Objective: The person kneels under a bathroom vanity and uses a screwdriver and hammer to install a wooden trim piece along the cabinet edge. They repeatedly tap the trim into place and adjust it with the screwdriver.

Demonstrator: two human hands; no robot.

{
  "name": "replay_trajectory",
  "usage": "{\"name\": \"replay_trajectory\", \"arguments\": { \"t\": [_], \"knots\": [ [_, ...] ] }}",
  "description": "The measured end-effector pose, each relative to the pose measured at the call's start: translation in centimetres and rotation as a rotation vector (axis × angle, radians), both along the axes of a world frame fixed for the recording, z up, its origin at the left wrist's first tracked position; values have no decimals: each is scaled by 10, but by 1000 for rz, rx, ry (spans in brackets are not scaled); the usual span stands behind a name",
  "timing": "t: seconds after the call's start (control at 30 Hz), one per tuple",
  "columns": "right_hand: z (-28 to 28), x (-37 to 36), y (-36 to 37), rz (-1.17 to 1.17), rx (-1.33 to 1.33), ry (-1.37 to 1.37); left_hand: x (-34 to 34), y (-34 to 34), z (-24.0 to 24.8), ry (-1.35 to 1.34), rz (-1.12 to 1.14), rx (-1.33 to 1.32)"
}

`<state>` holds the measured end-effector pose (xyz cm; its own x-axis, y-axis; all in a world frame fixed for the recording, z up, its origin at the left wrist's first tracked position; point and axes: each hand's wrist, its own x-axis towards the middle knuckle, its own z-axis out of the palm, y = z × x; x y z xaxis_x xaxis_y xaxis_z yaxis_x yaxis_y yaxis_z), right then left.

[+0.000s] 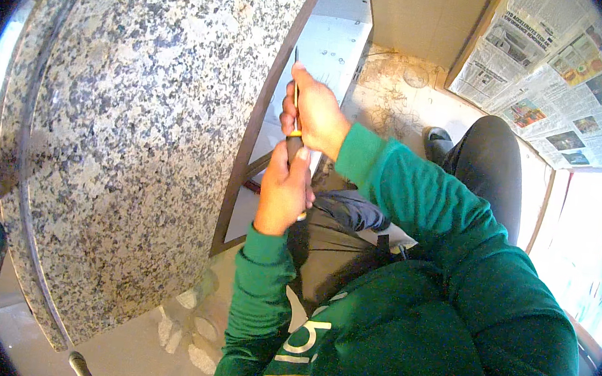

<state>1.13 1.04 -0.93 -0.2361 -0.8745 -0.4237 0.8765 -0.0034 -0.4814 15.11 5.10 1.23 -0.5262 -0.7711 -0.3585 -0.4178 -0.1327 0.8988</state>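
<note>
- A screwdriver (295,145) is being held beside the speckled worktop (140,129).
- Its handle is being gripped by the left hand (284,190).
- Its shaft is being clasped by the right hand (315,115).

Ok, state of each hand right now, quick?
Left hand: closed, holding the screwdriver handle.
Right hand: closed around the screwdriver shaft.

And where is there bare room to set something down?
Bare room: the speckled stone surface, bordered on its right by a brown strip. Crowded: just past that strip, where left hand and right hand hold a screwdriver, and further right, where a green sleeve and bent leg lie.
</note>
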Motion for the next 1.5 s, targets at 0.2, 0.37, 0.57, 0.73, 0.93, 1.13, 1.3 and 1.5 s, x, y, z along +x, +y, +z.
{"name": "replay_trajectory", "arguments": {
  "t": [0.2, 0.37, 0.57, 0.73, 0.93, 1.13, 1.3, 1.5],
  "knots": [
    [-8, 33, 20, 117, -5, -42, 28, 32, -6, 7, 68, -5],
    [-4, 36, 18, 117, 10, -70, 30, 32, -8, 8, 87, -34],
    [-4, 36, 22, 115, -17, -52, 32, 34, -7, -2, 102, 16],
    [-5, 36, 19, 85, -3, -66, 32, 31, -11, 23, 94, -11],
    [-9, 39, 25, 145, -19, -54, 34, 38, -16, 10, 108, -24],
    [-14, 36, 18, 65, -85, -29, 31, 31, -21, 23, 87, -59],
    [-13, 34, 19, 128, -33, -55, 27, 37, -18, 43, 107, -33],
    [-10, 26, 15, 106, -8, -55, 20, 29, -14, 12, 72, -28]
  ]
}}
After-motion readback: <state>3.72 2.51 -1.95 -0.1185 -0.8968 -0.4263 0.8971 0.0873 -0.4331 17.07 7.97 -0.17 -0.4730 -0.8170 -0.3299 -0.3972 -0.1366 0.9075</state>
